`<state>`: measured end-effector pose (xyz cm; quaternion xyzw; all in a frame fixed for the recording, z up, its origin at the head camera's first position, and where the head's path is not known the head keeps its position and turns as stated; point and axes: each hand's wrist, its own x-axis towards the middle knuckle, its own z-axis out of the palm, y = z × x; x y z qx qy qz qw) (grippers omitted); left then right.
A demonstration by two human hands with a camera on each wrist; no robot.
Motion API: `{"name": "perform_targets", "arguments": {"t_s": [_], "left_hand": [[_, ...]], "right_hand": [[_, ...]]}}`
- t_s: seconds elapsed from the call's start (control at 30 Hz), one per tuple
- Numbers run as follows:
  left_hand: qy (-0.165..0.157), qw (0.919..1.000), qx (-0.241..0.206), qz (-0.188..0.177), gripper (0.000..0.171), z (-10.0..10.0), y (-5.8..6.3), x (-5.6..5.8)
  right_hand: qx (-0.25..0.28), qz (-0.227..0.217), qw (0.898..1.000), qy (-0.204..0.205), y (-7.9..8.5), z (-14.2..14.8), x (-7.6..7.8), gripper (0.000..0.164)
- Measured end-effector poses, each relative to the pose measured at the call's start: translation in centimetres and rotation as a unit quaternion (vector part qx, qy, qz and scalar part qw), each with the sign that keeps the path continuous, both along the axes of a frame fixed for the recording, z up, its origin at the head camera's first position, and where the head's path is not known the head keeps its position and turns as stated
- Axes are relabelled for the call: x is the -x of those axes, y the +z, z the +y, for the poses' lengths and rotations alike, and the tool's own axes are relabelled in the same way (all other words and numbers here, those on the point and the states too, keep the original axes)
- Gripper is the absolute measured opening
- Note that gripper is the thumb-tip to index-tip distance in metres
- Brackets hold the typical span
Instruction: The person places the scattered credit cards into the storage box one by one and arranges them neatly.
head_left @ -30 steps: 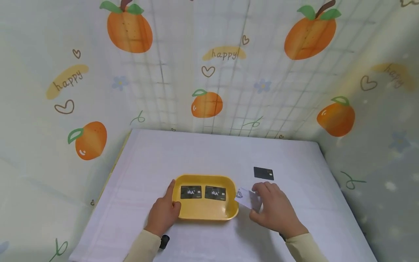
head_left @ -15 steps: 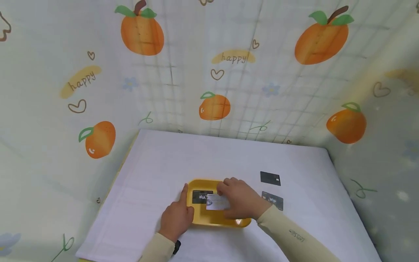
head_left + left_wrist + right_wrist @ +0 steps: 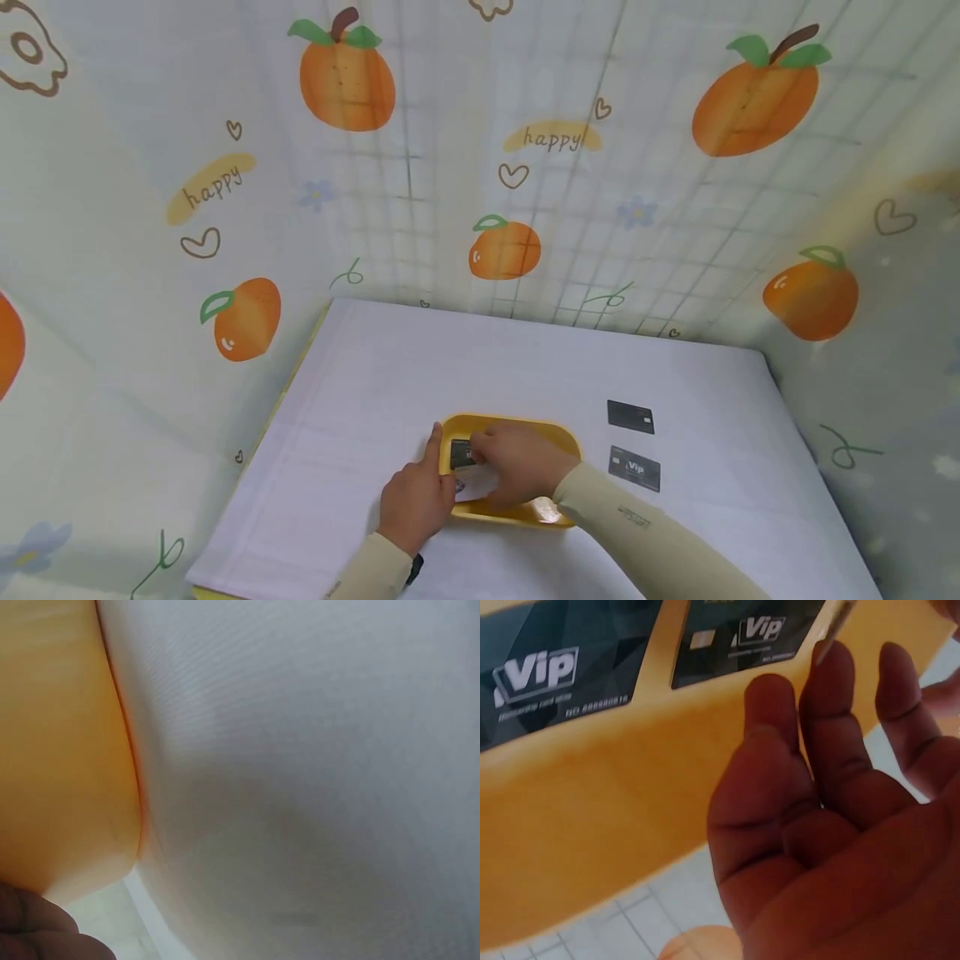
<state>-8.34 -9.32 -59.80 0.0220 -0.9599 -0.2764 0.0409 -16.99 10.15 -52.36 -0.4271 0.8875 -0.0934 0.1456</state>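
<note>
Running this from afar, I've got the R hand (image 3: 521,461) over the tray (image 3: 517,514) at btm ctr of the head cam, fingers bent & pinching a white card (image 3: 477,483) betw thumb and fingertips. The card sits flat-ish over the tray's lower L part; can't tell if it touches the floor of it. On the R wrist cam I see only its thin edge by the fingertips, upper R.

Same cam, upper L: a dark Vip card (image 3: 559,671) lies in the tray, w/ a second Vip card (image 3: 742,645) just beside it, top ctr.

L hand (image 3: 418,500) is left of the tray, index straight along the L rim, thumb at the rim's lower L; the other fingers I can't make out well. L wrist cam gives me mostly tray wall & white cloth (image 3: 315,750).

R of the tray, on the table (image 3: 435,358), lie a black card (image 3: 630,417) and, just below it, a grey Vip card (image 3: 634,468), well clear of both hands.
</note>
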Motion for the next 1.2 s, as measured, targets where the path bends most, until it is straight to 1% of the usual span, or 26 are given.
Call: {"name": "perform_targets", "arguments": {"t_s": [0.1,0.23,0.37,0.47,0.7,0.9,1.07,1.17,1.2], "left_hand": [[0.002,1.0000,-0.004,0.002,0.080,0.0,0.2,-0.1],[0.001,0.9999,-0.008,-0.008,0.079,0.1,0.4,-0.2],[-0.001,1.0000,0.002,-0.006,0.078,0.2,0.2,-0.2],[0.000,0.9999,0.011,-0.004,0.078,0.2,0.1,-0.1],[0.009,0.9999,0.006,-0.013,0.079,0.1,-0.1,-0.1],[0.011,0.9999,-0.001,-0.007,0.079,0.3,-0.3,0.0],[0.009,0.9998,-0.012,-0.016,0.079,0.2,0.1,0.0],[0.008,0.9997,-0.008,-0.023,0.080,0.2,0.4,-0.2],[0.009,0.9997,-0.005,-0.023,0.080,0.1,0.4,-0.2]], "right_hand": [[0.009,-0.011,1.000,0.012,-0.3,-0.4,0.0,0.048],[0.020,-0.016,0.999,0.028,-0.6,-0.6,0.1,0.047],[0.014,-0.038,0.999,0.021,-1.2,-0.7,0.1,0.047],[0.001,-0.045,0.999,0.016,-1.6,-0.8,0.1,0.048],[0.008,-0.028,0.999,0.016,-2.1,-0.9,-0.2,0.048],[-0.001,-0.031,1.000,-0.001,-2.5,-0.3,-0.3,0.047],[-0.005,-0.030,0.999,-0.020,-2.1,0.4,-0.4,0.048],[0.017,-0.025,0.999,-0.030,-1.2,1.3,-0.6,0.050],[0.028,-0.016,0.999,-0.034,-0.8,1.8,-0.7,0.050]]}}
